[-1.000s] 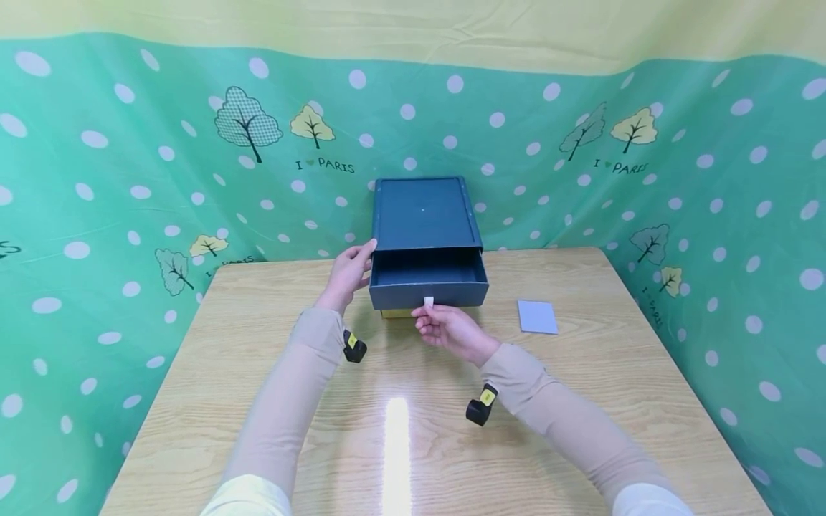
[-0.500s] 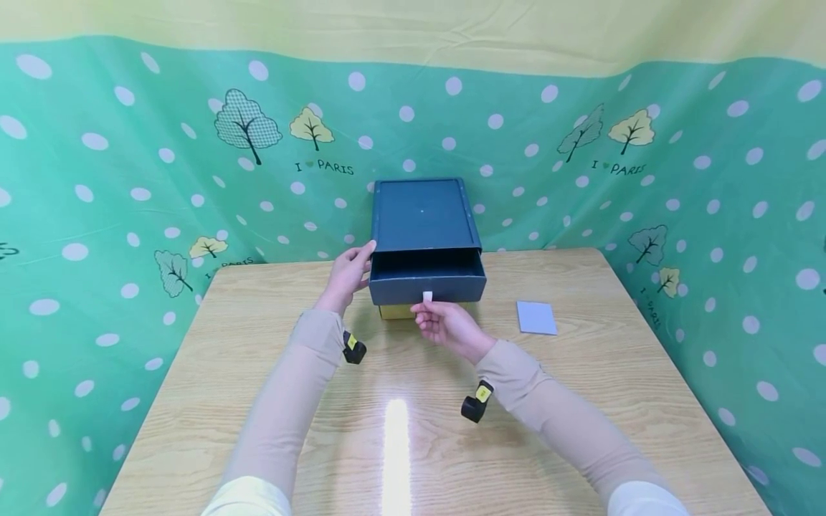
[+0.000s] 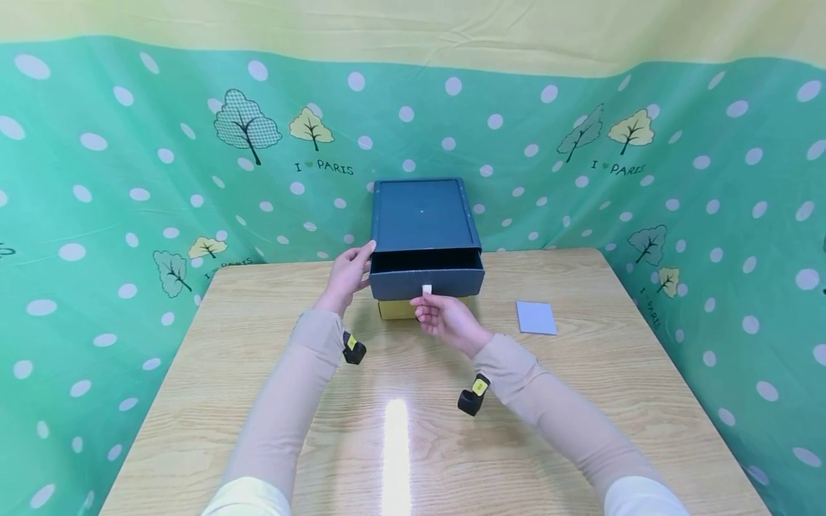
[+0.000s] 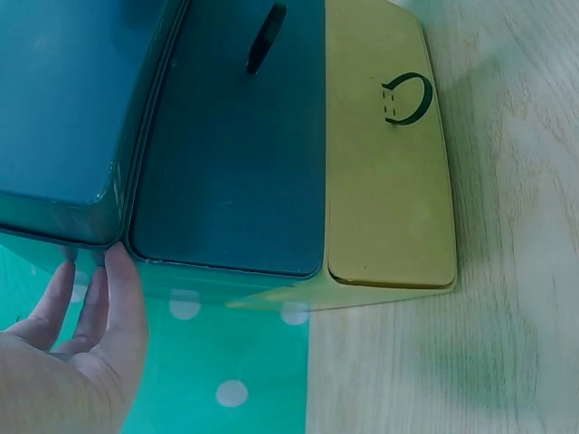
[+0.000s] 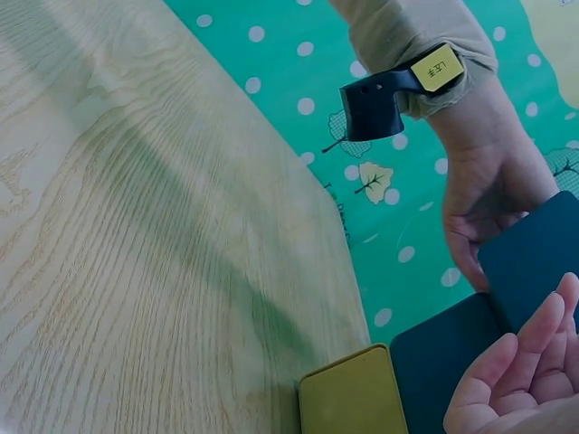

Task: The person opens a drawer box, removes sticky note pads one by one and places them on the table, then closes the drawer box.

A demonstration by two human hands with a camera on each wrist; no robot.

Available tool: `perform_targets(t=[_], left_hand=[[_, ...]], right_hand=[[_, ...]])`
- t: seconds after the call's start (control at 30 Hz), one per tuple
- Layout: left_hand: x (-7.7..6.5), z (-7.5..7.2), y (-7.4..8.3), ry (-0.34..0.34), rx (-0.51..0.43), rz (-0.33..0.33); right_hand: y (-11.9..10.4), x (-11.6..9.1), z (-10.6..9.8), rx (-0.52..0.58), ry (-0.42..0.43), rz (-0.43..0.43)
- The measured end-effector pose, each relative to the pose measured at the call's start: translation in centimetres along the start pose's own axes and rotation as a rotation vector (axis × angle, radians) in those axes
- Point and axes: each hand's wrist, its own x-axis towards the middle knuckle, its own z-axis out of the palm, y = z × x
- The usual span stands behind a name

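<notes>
A small drawer cabinet [image 3: 422,215] with a dark blue top stands at the back of the table. Its top drawer [image 3: 392,287] is pulled partway out, and no contents show inside. At the drawer's front, my right hand [image 3: 447,321] pinches the white pull tab [image 3: 426,289]. My left hand [image 3: 345,279] rests against the cabinet's left side, thumb near the top front corner, fingers fairly straight along the wall. Below, in the left wrist view, are a closed dark blue drawer [image 4: 226,181] and a closed yellow drawer [image 4: 384,194], each with a dark loop pull.
A flat pale-blue square [image 3: 536,317] lies on the wooden table [image 3: 258,308], right of the cabinet. Behind and at both sides hangs a green dotted curtain [image 3: 193,129]. A black camera [image 3: 473,395] on the right wrist hangs over the table.
The top drawer has slid a little further into the cabinet, and my right hand has moved forward with it. The left hand stays in place. More of the yellow drawer shows below.
</notes>
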Motion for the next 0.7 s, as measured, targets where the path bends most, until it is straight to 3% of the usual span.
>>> perform_targets(t=[0.7], left_hand=[[-0.17, -0.05, 0.09, -0.008, -0.018, -0.005]], right_hand=[[-1.05, 0.43, 0.45, 0.026, 0.022, 0.013]])
